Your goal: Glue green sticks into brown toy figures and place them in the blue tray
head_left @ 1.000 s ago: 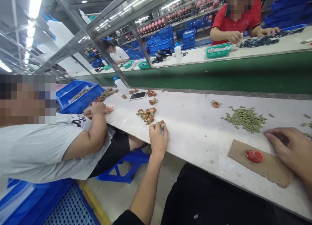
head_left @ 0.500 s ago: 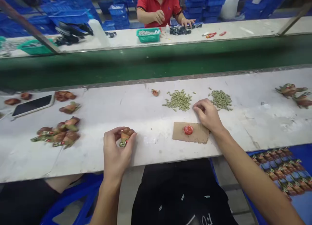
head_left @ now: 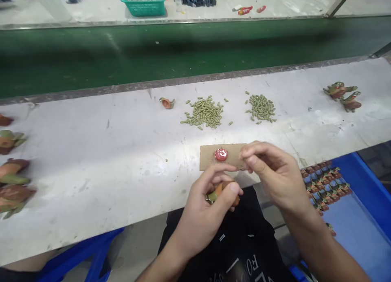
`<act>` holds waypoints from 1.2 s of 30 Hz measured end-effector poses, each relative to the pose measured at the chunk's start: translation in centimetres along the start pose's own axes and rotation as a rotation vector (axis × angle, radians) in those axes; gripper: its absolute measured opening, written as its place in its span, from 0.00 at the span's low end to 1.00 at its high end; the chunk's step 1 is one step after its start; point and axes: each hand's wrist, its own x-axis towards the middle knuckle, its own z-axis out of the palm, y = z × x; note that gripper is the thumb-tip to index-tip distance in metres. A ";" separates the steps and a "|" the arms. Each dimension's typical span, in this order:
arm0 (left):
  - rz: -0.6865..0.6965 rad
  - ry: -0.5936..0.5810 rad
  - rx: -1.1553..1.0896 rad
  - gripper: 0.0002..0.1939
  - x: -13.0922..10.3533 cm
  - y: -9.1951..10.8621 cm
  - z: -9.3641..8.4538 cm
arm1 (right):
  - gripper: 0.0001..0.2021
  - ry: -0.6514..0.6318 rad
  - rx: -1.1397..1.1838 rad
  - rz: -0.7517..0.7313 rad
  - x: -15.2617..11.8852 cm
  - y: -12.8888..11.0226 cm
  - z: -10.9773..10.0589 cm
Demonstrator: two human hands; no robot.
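My left hand (head_left: 200,210) is wrapped round a small turtle figurine (head_left: 219,190) with an orange-brown body and some green, just off the table's front edge. Close by on the right, my right hand (head_left: 276,178) has thumb and fingertips pinched together; whatever is between them is too small or hidden to make out. Its fingertips are over the right end of a cardboard piece (head_left: 233,150), on which sits a round, shiny red blob or dish (head_left: 221,154). Behind the cardboard lie two piles of little green pegs, a larger left pile (head_left: 205,113) and a smaller right pile (head_left: 262,108).
One loose turtle part (head_left: 167,103) lies left of the pegs. More turtle figures (head_left: 14,196) are at the left edge, and two turtles (head_left: 339,90) stand far right. A blue bin (head_left: 366,233) with rows of figures is below right. Beyond the green strip is a teal basket (head_left: 143,7).
My left hand has carried the turtle figurine rightward, close to the cardboard. My right hand has drawn back from beside the peg piles toward it. The view has tilted down and shifted right.
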 end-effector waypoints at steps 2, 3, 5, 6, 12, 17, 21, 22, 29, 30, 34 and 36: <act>-0.031 -0.022 -0.043 0.09 0.4 -0.5 0.9 | 0.03 0.031 0.078 0.073 -1.9 0.7 0.4; -0.034 -0.017 -0.047 0.09 0.6 -0.7 1.2 | 0.03 0.042 0.099 0.092 -2.6 1.2 0.6; -0.023 0.006 -0.024 0.08 0.9 -1.0 1.4 | 0.04 0.042 0.129 0.104 -3.3 2.2 0.8; -0.015 0.020 0.004 0.08 1.0 -1.0 1.4 | 0.04 0.032 0.151 0.110 -3.5 2.5 0.9; 0.043 0.055 0.181 0.11 1.3 -1.0 0.5 | 0.04 -0.041 0.183 0.137 -3.1 2.1 1.1; 0.108 0.245 0.298 0.12 0.5 -1.7 -1.8 | 0.17 0.600 -0.461 -0.094 0.0 4.4 -6.0; 0.169 0.530 0.413 0.13 0.6 -2.2 -3.7 | 0.31 0.908 -0.843 -0.080 3.9 7.8 -14.8; 0.180 0.599 0.432 0.13 0.8 -2.2 -4.0 | 0.31 0.882 -0.869 -0.046 4.8 8.4 -16.2; 0.196 0.779 0.430 0.12 1.8 -2.1 -4.3 | 0.20 0.630 -0.696 -0.085 5.2 6.9 -14.7; 0.240 0.755 0.421 0.11 1.8 -2.3 -4.5 | 0.19 0.564 -0.634 -0.092 4.5 6.0 -13.7; 0.391 0.638 0.426 0.06 1.8 -3.2 -5.5 | 0.14 0.190 -0.605 -0.060 1.3 2.1 -10.0; 0.388 0.612 0.431 0.05 1.7 -3.5 -5.8 | 0.12 -0.013 -0.684 -0.053 0.3 0.6 -8.5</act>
